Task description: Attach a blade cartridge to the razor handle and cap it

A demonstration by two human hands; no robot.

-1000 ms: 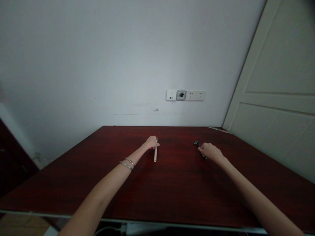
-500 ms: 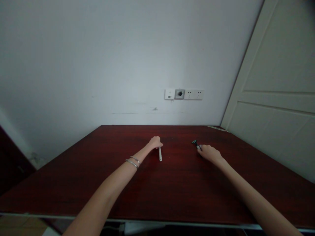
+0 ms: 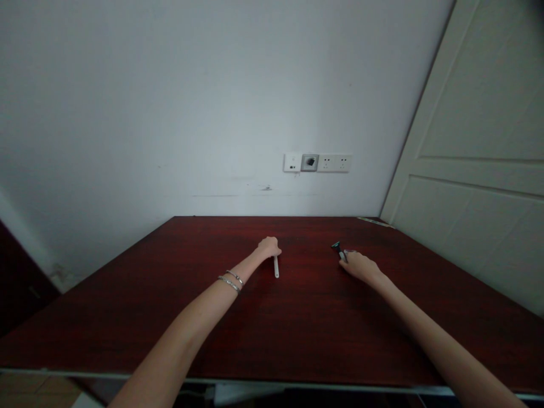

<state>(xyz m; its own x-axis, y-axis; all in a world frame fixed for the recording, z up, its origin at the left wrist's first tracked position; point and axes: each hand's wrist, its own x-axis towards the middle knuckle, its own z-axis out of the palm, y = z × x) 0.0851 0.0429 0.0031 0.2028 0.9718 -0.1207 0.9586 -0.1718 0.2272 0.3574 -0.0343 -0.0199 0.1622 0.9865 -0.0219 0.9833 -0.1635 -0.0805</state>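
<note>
Stick (image 3: 276, 267) is pinched by the left hand (image 3: 268, 247) just below the frame's centre, only its lower end left showing; razor (image 3: 339, 250), right of centre, is clasped by the right hand (image 3: 360, 265). Since a second ago, the stick's top and the razor's tail have been covered (so both seem more fully gripped). Below, the frame's lower half is mostly filled by table (image 3: 297, 328).

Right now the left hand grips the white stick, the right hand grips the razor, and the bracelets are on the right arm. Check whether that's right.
One mistake: the bracelets are on the left arm, as the head view shows. The rest stands: the left hand grips the white stick, the right hand the razor.
</note>
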